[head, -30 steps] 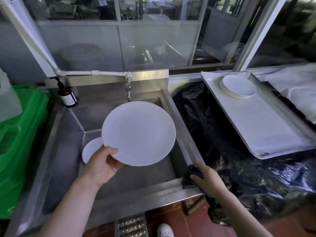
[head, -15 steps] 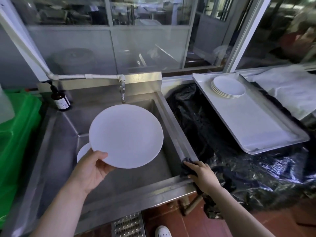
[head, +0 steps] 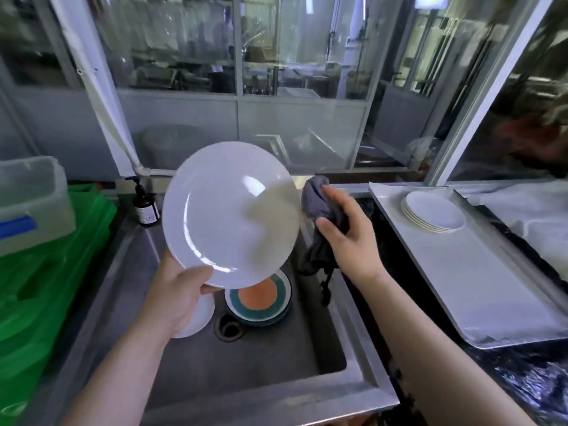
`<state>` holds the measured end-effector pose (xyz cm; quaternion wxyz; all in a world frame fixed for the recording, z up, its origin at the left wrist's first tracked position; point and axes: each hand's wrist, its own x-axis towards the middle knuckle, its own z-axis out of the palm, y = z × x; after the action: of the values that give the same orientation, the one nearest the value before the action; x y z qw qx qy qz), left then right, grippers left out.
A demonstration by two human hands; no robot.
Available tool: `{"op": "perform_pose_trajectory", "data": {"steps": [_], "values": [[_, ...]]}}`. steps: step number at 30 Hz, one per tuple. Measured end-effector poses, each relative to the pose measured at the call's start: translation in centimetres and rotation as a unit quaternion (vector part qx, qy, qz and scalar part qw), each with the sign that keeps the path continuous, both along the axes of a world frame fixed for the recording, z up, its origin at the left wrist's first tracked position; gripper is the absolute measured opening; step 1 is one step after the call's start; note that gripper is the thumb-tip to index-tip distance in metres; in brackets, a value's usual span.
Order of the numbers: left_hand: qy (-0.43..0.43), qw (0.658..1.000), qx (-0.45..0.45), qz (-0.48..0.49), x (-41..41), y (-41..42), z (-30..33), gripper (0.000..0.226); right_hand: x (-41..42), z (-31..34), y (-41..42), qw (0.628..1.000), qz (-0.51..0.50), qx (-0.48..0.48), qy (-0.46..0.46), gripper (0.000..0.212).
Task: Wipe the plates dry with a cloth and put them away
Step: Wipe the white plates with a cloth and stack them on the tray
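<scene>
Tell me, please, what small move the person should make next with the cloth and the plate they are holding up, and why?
Probably bring the right hand leftward so the grey cloth in its grip meets the face of the white plate. The left hand holds that plate by its lower rim, tilted up over the sink, and the cloth sits just beside its right edge, seemingly not yet on it, so wiping looks unstarted.

Left hand point(head: 178, 299) holds white plate point(head: 230, 213); right hand point(head: 350, 235) grips grey cloth point(head: 319, 207).

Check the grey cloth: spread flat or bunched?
Bunched. The grey cloth is wadded in the right hand, folds bulging above the fingers, a tail hanging below, beside the round white plate.
</scene>
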<state>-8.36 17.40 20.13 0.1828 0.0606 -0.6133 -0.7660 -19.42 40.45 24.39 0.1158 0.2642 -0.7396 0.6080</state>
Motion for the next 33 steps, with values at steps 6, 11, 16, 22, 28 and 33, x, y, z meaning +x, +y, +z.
{"op": "perform_pose_trajectory", "data": {"steps": [6, 11, 16, 22, 28, 33], "values": [[0.091, 0.962, -0.242, 0.088, -0.5, -1.9, 6.4, 0.058, -2.3, 5.2, -3.2, 0.980, -0.054, 0.082, 0.171, 0.054], [0.132, 0.934, -0.309, 0.125, -0.9, -3.9, 10.5, 0.046, -3.3, 8.2, -5.4, 0.965, -0.076, 0.052, 0.247, 0.057], [0.155, 0.920, -0.324, 0.154, -1.3, -5.1, 13.0, 0.056, -3.5, 10.7, -7.8, 0.962, -0.082, 0.037, 0.259, 0.053], [0.198, 0.972, -0.103, 0.075, -1.2, -5.8, 14.0, 0.053, -3.6, 12.8, -9.8, 0.917, -0.115, 0.094, 0.370, 0.049], [0.231, 0.966, 0.013, 0.116, -1.0, -5.3, 15.1, 0.054, -0.4, 9.4, -12.7, 0.898, -0.036, 0.147, 0.413, 0.045], [0.218, 0.968, 0.035, 0.117, -0.2, -5.2, 14.5, 0.065, 0.6, 8.4, -13.5, 0.886, 0.082, 0.172, 0.424, 0.041]]}}
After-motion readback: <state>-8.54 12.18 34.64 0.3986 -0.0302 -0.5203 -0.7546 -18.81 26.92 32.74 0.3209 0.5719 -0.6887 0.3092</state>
